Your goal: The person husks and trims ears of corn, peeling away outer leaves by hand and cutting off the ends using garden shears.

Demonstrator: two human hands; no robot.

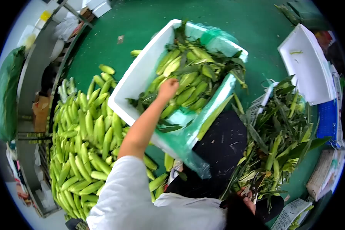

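Observation:
My left hand [168, 89] reaches into a white foam box [132, 82] lined with green plastic film [193, 151]. Its fingers are curled over green corn ears [188, 82]; whether it grips one is hidden. Long dark leaves lie among the ears. Low at the right, my right hand [248, 200] is closed around pruning shears [253, 188], beside a heap of corn husks and leaves [274, 142].
A large pile of husked-looking green corn [84, 145] covers the floor at the left, beside a metal rack [61, 73]. An empty-looking white foam box [308, 67], a blue crate [326, 119] and a pale crate [322, 172] stand at the right.

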